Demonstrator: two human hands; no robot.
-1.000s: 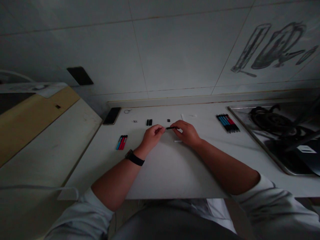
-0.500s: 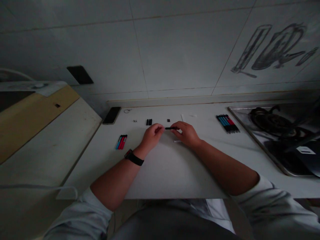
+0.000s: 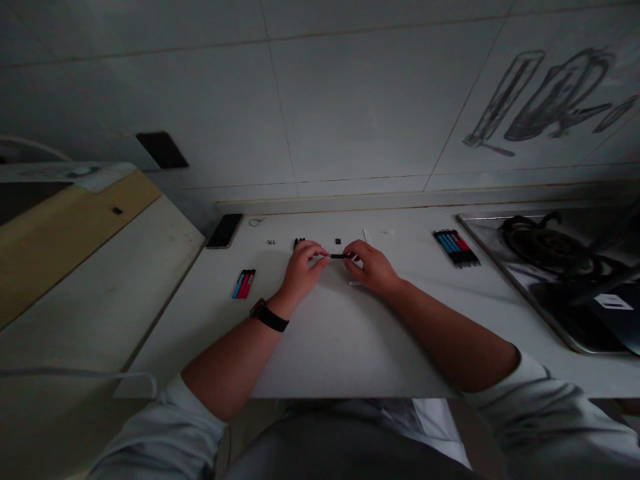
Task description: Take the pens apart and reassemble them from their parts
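The left hand [image 3: 303, 273] sits a little farther up the white surface [image 3: 340, 333] than a second ago, and its knuckles now cover the near part of the two small black caps [image 3: 299, 241] that lay fully in view before. Its fingers are closer to the right hand [image 3: 373, 267], so the stretch of the thin black pen piece [image 3: 339, 256] showing between the two hands is shorter than it was.

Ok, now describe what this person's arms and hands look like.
The left hand and right hand are bare: no gloves, no visible rings. A black wristwatch circles the left wrist. The left sleeve and right sleeve are pale, whitish, pushed up to about the elbows, forearms uncovered.
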